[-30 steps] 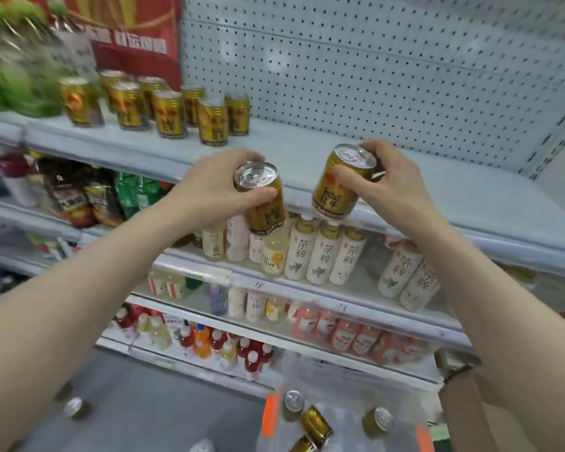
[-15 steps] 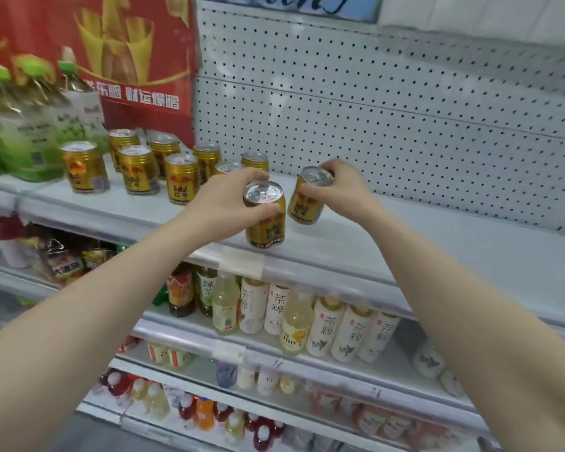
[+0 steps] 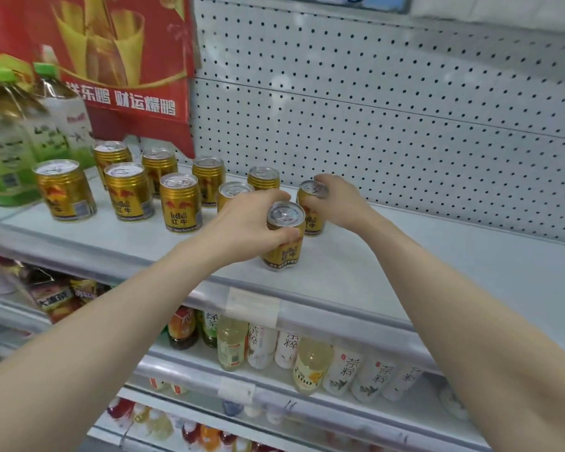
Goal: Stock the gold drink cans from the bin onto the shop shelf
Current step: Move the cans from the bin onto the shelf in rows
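My left hand (image 3: pixel 248 220) grips a gold can (image 3: pixel 284 239) that stands upright on the white top shelf (image 3: pixel 405 272), near its front edge. Behind it, my right hand (image 3: pixel 340 203) holds a second gold can (image 3: pixel 311 212) from the right side, also upright on the shelf. To the left stand several more gold cans (image 3: pixel 180 203) in two rows. The bin is out of view.
Large green-capped bottles (image 3: pixel 10 151) stand at the shelf's far left, under a red poster (image 3: pixel 118 60). A white pegboard (image 3: pixel 388 125) backs the shelf. The shelf stretches bare to the right of my hands. Lower shelves hold tea bottles (image 3: pixel 343 370) and small drinks.
Both hands carried their cans up and forward onto the top shelf and set them down upright beside the row. The view tilted up, so the bin dropped out of sight.
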Available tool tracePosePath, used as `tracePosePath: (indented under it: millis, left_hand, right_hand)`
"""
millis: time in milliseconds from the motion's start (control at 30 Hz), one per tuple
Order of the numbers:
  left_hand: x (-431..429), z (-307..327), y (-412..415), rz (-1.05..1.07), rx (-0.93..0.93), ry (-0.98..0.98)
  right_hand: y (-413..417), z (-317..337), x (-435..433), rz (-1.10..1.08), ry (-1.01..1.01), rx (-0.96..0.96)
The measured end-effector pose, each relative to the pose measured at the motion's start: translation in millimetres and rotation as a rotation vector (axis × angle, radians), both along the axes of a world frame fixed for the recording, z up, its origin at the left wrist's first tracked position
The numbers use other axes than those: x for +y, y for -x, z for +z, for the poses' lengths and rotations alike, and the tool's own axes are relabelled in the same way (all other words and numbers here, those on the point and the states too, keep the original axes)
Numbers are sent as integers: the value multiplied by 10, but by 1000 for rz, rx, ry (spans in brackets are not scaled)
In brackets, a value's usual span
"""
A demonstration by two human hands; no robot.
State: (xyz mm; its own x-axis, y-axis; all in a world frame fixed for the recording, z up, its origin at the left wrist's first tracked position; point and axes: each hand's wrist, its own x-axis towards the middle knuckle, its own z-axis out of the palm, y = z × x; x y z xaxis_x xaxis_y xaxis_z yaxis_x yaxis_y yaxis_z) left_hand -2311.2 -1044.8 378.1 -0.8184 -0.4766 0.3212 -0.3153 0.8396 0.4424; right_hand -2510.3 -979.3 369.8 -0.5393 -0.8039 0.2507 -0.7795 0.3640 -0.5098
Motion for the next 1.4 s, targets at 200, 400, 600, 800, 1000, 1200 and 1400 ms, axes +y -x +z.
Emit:
tracePosePath:
  millis: [200,400,600,800,1000,1200,1400]
  left_hand:
    - [-55,-17,188,-28,-30,-2]
    - [-169,-71,333,-45,-104,78]
    - [-191,-71,336,-114,-68,258]
    - [72,-45,312,-139,16,439]
    - [819,-165,251,-144,85,516]
    - [1835,-523,165,-146,161,489]
    - [2781,-1343,21,-167,161,390]
  right_hand:
    - [169,-90,41,100,-138,362]
    - [234,-71,321,103,-156,600]
    - [164,-29,662,84,-180,734]
    - [68,30,1177,57,-196,765]
    - [-54,-56,1982,81,-156,798]
    - [-167,-428,3064,105,-129,784]
    - [-344,-1279,4153,146,-153,693]
